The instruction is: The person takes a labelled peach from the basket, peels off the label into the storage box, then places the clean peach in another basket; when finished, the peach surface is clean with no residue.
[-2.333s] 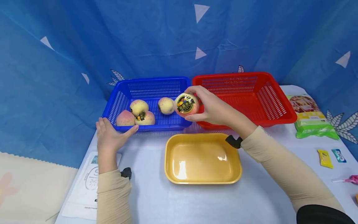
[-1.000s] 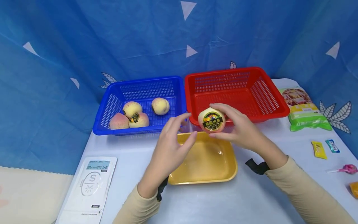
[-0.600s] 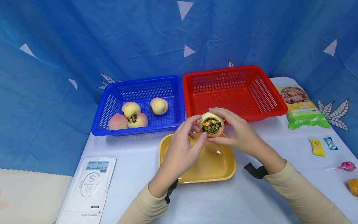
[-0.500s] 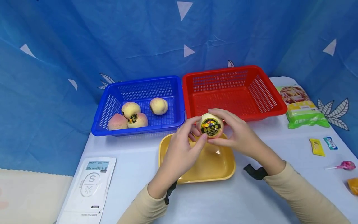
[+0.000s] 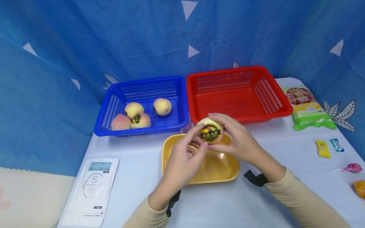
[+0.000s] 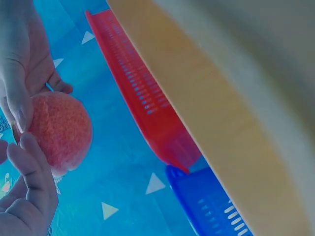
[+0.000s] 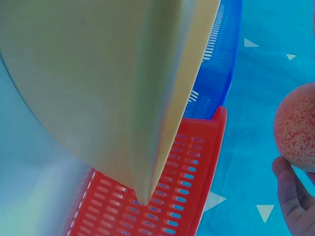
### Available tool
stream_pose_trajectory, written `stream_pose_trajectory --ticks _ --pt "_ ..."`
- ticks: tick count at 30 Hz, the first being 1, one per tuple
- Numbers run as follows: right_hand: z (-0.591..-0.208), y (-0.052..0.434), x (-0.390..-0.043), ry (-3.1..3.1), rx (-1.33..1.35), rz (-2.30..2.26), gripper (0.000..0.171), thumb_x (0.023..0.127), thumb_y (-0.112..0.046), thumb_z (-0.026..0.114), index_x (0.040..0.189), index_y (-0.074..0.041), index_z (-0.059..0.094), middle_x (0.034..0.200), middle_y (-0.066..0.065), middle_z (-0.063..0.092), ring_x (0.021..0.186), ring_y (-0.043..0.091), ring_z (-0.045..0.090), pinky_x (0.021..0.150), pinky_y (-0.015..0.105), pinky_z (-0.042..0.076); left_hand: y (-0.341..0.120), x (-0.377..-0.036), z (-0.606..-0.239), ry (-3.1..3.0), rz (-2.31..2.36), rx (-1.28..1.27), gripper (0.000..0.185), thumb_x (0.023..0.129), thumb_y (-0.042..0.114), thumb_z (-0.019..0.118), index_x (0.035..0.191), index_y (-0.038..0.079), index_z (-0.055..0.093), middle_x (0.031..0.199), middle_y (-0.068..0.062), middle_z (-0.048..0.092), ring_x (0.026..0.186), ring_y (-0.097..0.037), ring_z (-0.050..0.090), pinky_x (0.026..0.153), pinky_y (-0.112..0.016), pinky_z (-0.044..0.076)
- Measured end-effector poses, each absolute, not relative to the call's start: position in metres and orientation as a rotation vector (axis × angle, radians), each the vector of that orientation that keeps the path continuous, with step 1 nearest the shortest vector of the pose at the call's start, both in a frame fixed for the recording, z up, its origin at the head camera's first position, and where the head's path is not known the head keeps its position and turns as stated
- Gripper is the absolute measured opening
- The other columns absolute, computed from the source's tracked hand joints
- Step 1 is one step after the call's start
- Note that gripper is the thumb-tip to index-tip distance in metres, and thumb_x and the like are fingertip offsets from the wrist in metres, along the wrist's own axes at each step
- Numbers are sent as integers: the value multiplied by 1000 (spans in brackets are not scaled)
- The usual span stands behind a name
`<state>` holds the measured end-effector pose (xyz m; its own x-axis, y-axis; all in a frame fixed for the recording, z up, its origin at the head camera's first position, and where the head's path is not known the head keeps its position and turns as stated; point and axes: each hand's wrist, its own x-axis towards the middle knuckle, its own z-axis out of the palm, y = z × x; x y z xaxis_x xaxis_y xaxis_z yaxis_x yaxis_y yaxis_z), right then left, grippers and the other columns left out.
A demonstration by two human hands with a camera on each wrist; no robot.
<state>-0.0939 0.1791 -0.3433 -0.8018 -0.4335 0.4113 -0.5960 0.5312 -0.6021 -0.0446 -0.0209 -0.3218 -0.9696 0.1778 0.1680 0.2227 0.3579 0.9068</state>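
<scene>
In the head view a pale yellow-pink peach with a round black label is held up over the near side of the yellow tray. My right hand grips it from the right, thumb below and fingers over the top. From the left, my left hand has its index finger and thumb at the label's edges, the other fingers curled behind. The left wrist view shows the peach's pink underside between both hands. Three more peaches cluster in the blue basket, and another peach lies apart there.
Beside the blue basket stands a red basket. A food bag, a yellow wrapped sweet, a teal packet and a lollipop lie at the right. A white pouch lies front left.
The right hand has carried the peach rightward from the blue basket and lower, over the tray. My left hand has left the blue basket's rim and come onto the peach; both have since dipped slightly left.
</scene>
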Motion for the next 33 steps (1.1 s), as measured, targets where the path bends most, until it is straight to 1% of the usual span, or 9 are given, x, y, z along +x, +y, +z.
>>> stream_pose_trajectory --ticks 2,4,9,14,20,25,29,33 --pt "-344 178 -93 -2554 888 1117 91 71 -24 90 149 -18 44 147 4 50 129 18 53 93 35 57 -21 -44 -323 -2532 -1731 -352 44 94 13 65 137 24 59 95 5 67 87 -7 62 68 -22 57" --pt "-346 177 -93 -2558 892 1104 91 72 -26 90 149 -18 43 148 4 50 128 17 53 92 35 58 -20 -44 -325 -2504 -1746 -333 42 94 11 65 135 22 61 95 3 67 88 -7 62 67 -22 57" --pt "-348 176 -93 -2574 871 1105 91 71 -28 90 149 -20 43 148 3 50 126 15 54 92 35 58 -19 -45 -328 -2428 -1799 -296 40 94 10 65 132 20 63 93 -2 69 86 -11 63 67 -21 57" --pt "-350 175 -93 -2576 866 1096 90 72 -29 90 148 -19 44 148 4 50 131 20 53 95 37 57 -19 -46 -332 -2385 -1841 -253 37 92 12 69 128 19 66 91 -2 70 84 -12 64 65 -22 57" --pt "-351 175 -94 -2565 863 1001 88 72 -29 90 147 -16 46 147 7 50 134 25 50 97 45 55 -17 -48 -336 -2367 -1838 -233 36 91 12 70 126 20 68 93 -1 67 87 -10 64 64 -23 59" --pt "-351 176 -94 -2554 875 949 86 71 -29 90 145 -14 48 147 7 51 134 26 50 98 47 54 -18 -51 -337 -2330 -1888 -229 35 90 9 71 124 16 69 92 -6 66 87 -13 65 59 -20 56" --pt "-351 176 -93 -2555 879 955 86 71 -29 91 144 -14 48 147 6 51 134 25 50 97 45 55 -20 -52 -335 -2318 -1974 -243 35 90 7 70 124 15 69 90 -8 67 83 -14 63 52 -16 49" --pt "-351 177 -92 -2551 882 957 86 70 -29 91 144 -14 49 147 6 51 134 25 50 99 46 54 -22 -52 -332 -2305 -2065 -236 32 91 7 68 123 15 68 90 -10 66 67 -13 59 47 -18 47"
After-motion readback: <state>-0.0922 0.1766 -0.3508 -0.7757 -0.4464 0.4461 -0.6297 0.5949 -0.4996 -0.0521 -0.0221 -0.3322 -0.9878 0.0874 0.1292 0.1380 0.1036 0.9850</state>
